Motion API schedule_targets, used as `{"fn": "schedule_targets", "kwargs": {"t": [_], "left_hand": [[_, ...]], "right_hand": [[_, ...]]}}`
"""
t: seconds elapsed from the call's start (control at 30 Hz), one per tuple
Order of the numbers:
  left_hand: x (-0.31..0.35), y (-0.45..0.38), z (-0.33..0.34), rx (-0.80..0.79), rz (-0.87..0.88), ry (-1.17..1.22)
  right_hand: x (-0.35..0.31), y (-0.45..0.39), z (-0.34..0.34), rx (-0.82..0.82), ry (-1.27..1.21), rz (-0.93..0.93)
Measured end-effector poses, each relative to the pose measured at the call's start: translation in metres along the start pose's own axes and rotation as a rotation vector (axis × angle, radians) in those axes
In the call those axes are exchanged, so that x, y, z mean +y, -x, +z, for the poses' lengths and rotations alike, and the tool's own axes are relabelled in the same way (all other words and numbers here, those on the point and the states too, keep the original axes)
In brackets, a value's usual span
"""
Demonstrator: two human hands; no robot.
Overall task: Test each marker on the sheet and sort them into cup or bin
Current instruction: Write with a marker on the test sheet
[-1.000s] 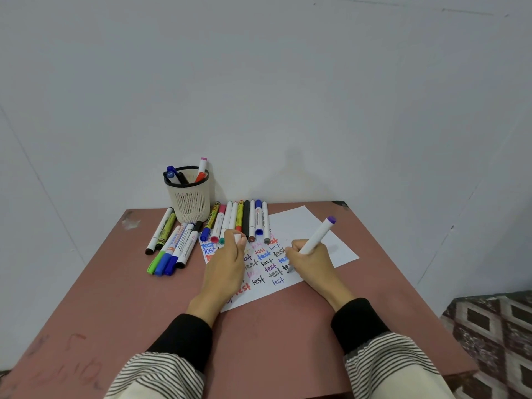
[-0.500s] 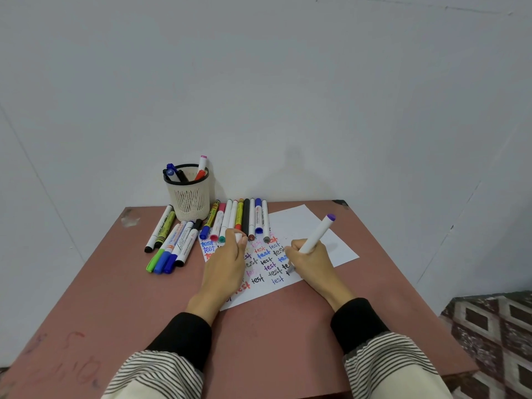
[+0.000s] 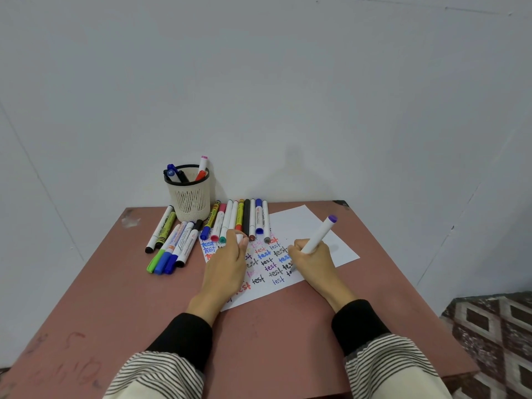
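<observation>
On the white sheet (image 3: 302, 226), toward 1 o'clock from my body, my right hand (image 3: 313, 259) curled round a white marker (image 3: 318, 235) with a purple end cap, its barrel slanting up toward 1 o'clock and its tip down on the paper beside rows of the word "test" in black, blue, red and purple. My left hand (image 3: 227, 264) lay on the sheet at 11 o'clock, fingers bent round a small white cap (image 3: 239, 238) pinched at the fingertips. The sheet sat angled on the reddish-brown table (image 3: 121, 306), with its blank half running off toward 2 o'clock.

Just beyond my left fingers, at 12 o'clock, a row of markers (image 3: 244, 218) lay side by side across the top edge of the sheet, caps toward me: blue, pink, green, red, black and grey among them. Further toward 10 o'clock, a second cluster of markers (image 3: 172, 243) lay on the bare table, green and blue caps nearest me, apart from the sheet. Behind both groups, near the wall, stood a cream mesh cup (image 3: 190, 197) with a black rim, holding 3 or so markers upright, a pink-ended one tallest. My black cuffs and striped sleeves (image 3: 383, 367) filled the near edge at 6 o'clock.
</observation>
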State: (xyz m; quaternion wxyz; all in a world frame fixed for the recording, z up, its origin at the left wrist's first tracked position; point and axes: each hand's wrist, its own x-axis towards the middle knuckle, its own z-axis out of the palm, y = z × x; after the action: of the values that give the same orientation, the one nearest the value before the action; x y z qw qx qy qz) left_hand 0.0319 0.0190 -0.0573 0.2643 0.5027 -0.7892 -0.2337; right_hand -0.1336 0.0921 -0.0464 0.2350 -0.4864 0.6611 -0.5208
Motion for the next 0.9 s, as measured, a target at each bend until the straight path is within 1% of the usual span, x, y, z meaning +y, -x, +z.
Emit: {"fn": "schedule_targets", "kwargs": {"t": [0.1,0.3,0.63,0.83,0.9], "left_hand": [[-0.0001,-0.0001,0.0001,-0.005,-0.005,-0.001],[0.0005,-0.0005,0.0000,-0.011,-0.009,0.003],[0.0006,0.0002,-0.0002,-0.018,-0.001,0.005],[0.0006,0.0007,-0.0002,-0.019,0.005,0.002],[0.0002,0.0009,-0.0006,-0.024,0.005,-0.001]], "right_hand": [[0.0003,-0.0016,-0.0002,-0.006,0.007,0.011],[0.0022,-0.0041,-0.0014,0.056,-0.008,0.018],[0.0046,-0.0055,-0.0019,0.022,0.011,0.028],[0.0004,-0.0037,-0.0025,0.025,0.011,0.026],[-0.0002,-0.0036,-0.0030,0.057,-0.005,0.027]]}}
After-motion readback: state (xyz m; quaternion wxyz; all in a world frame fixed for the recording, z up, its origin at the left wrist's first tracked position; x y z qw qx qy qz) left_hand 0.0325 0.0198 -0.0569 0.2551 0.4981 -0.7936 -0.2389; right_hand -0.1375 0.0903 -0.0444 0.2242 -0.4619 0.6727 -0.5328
